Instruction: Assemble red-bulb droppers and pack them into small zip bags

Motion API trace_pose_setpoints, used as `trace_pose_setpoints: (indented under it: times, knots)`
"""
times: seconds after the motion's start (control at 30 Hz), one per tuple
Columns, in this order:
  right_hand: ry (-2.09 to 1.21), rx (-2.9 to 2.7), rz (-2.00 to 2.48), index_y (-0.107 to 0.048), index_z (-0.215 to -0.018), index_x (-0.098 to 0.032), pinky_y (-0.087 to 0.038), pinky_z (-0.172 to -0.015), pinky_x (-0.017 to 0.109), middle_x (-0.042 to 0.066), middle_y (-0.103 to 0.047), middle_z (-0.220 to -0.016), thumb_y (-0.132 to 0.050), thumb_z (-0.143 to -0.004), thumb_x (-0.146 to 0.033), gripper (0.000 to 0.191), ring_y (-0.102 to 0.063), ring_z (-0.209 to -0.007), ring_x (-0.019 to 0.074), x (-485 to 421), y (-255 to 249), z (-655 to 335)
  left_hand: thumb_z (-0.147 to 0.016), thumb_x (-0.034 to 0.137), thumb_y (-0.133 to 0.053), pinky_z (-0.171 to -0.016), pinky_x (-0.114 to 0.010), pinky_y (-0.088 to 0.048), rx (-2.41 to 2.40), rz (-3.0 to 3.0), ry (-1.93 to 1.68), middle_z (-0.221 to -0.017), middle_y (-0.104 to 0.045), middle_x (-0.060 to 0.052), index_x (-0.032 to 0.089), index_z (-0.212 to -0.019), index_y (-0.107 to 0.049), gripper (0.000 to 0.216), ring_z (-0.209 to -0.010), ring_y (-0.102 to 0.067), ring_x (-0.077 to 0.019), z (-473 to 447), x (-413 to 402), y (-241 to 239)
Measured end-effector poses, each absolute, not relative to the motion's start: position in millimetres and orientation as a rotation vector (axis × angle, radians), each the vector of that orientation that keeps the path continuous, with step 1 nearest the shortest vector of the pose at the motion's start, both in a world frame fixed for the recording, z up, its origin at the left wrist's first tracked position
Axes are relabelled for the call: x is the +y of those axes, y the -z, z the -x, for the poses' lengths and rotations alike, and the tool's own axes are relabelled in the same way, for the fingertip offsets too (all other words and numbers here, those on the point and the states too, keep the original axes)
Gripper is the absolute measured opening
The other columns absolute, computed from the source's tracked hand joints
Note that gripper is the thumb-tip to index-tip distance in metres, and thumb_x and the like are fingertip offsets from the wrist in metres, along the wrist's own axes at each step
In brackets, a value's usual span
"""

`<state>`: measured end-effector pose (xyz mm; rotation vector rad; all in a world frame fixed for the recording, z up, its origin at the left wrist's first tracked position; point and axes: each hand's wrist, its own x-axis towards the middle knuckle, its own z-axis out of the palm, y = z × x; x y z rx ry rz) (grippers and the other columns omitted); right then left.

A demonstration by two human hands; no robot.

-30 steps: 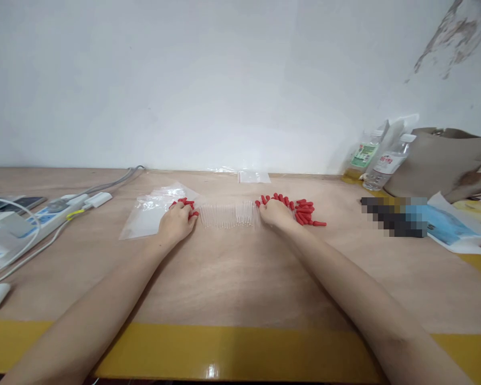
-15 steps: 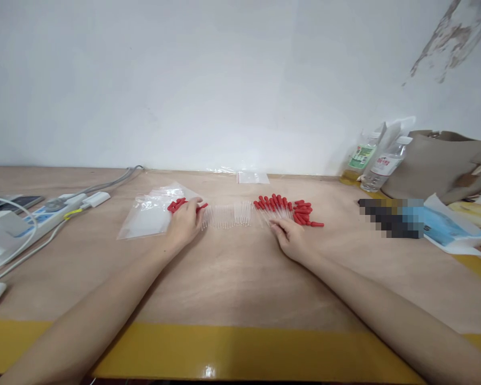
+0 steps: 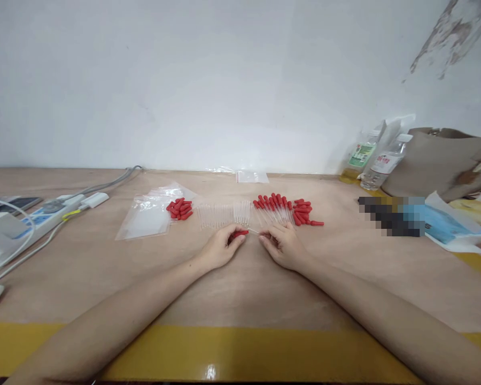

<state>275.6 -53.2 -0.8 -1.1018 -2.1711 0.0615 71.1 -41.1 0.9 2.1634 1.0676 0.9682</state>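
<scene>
My left hand pinches a red rubber dropper bulb, its open end facing right. Opposite it, my right hand is closed on a clear dropper tube whose end points at the bulb; I cannot tell whether the two touch. Behind my hands lies a row of clear tubes. Assembled droppers with red bulbs fan out just beyond my right hand. Loose red bulbs form one pile on the left and another pile on the right.
Clear plastic bags lie left of the bulbs, and a small zip bag is by the wall. A power strip with cables is far left. Two bottles, a grey bag and a blue packet stand or lie right.
My left hand has come from the left pile towards the middle, bringing a red bulb. My right hand has shifted slightly left and nearer, with the tube now pointing at the bulb.
</scene>
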Motion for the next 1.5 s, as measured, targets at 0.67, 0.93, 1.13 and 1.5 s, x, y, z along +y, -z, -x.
trace_pose_setpoints:
  times: [0.67,0.93,1.13,1.5]
  knots:
    - [-0.216,-2.243,0.967,-0.063,-0.089,-0.023,-0.025,-0.071,0.031,-0.001,-0.063,-0.071,-0.046,-0.085,-0.031,0.019,-0.05,-0.061,0.012,-47,4,-281,-0.082,0.03,-0.051,-0.064,-0.023,-0.045,0.991,-2.153,-1.02,-0.078,-0.065,-0.001,0.017,-0.085,-0.062,0.017,-0.07,-0.058,-0.0128,-69,-44,-4]
    - [-0.185,-2.377,0.927,-0.065,-0.088,-0.024,-0.024,-0.072,0.03,-0.001,-0.063,-0.072,-0.048,-0.085,-0.028,0.018,-0.049,-0.06,0.0104,-45,-7,-290,-0.086,0.025,-0.045,-0.071,-0.024,-0.045,0.91,-2.307,-0.908,-0.083,-0.065,-0.003,0.017,-0.088,-0.061,0.018,-0.077,-0.059,-0.0133,-67,-48,-6]
    - [-0.08,-2.363,0.939,-0.064,-0.084,-0.02,-0.021,-0.071,0.03,0.0,-0.063,-0.073,-0.044,-0.087,-0.026,0.021,-0.047,-0.06,0.0099,-52,-6,-288,-0.085,0.026,-0.047,-0.07,-0.024,-0.044,0.901,-2.326,-0.86,-0.083,-0.065,-0.002,0.017,-0.089,-0.061,0.017,-0.076,-0.058,-0.0127,-67,-48,-7]
    - [0.151,-2.474,0.929,-0.061,-0.077,-0.017,-0.019,-0.067,0.03,0.001,-0.06,-0.067,-0.039,-0.086,-0.023,0.025,-0.044,-0.058,0.0105,-56,-12,-282,-0.084,0.031,-0.049,-0.064,-0.023,-0.041,0.91,-2.532,-0.842,-0.076,-0.061,-0.002,0.016,-0.087,-0.06,0.019,-0.069,-0.054,-0.012,-67,-49,-3]
